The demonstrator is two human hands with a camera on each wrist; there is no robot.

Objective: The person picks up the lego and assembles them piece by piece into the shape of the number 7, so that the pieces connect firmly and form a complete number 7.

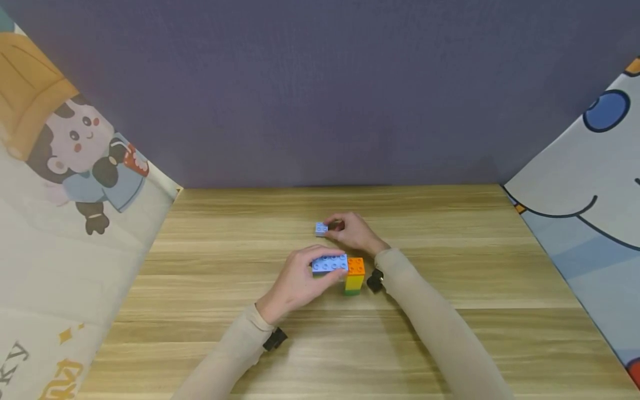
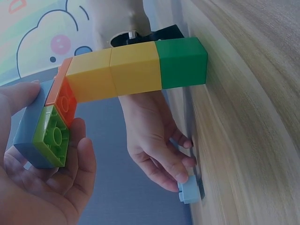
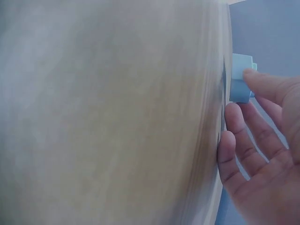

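My left hand (image 1: 298, 278) grips a long blue brick (image 1: 330, 263) at the top of a toy-brick build, thumb on the near side and fingers on the far side. Against the blue brick's underside sits a lime green brick (image 2: 52, 136). An orange brick (image 1: 355, 266) adjoins them and tops a column of two yellow bricks (image 2: 112, 72) and a dark green brick (image 2: 183, 63) at the bottom. Farther back, my right hand (image 1: 354, 231) pinches a small light blue brick (image 1: 321, 229) at the tabletop, between thumb and fingertips.
A wood-grain table (image 1: 210, 311) lies under both hands. Behind it rises a dark blue-grey panel (image 1: 320, 94). Cartoon-printed sheets flank the left (image 1: 45, 233) and right (image 1: 565, 183) sides. Black wrist mounts (image 1: 274, 338) sit at both cuffs.
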